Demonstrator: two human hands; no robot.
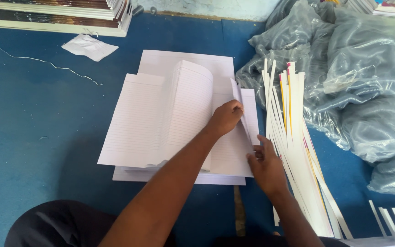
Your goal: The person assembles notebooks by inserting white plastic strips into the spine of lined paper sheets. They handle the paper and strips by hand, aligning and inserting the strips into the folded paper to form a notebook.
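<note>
Nearest the camera, the right hand [265, 167] lies flat on the lower right corner of the ruled paper stack [161, 123], fingers spread and pressing down, pinching nothing. Just beyond it, the left hand [226, 118] reaches across w/ the forearm running diagonally from the lower left; its fingers are closed on a narrow white strip [242, 112] that lies along the stack's right edge. The strip's long axis runs near-to-far, roughly parallel to that edge, tilted a little; its lower end comes down to the right hand's fingertips, so both hands touch it, left at the upper part, right at the bottom.

A few sheets curl up in a hump at the stack's middle, left of the left hand. Right of both hands, apart from the stack by a thin gap, a fan of loose strips [293, 151] lies same way, nearer the right hand. Further out: crumpled clear plastic bags [362, 77], blue floor [33, 137], a paper scrap [89, 46], and book stacks [60, 16] at the far edge.
</note>
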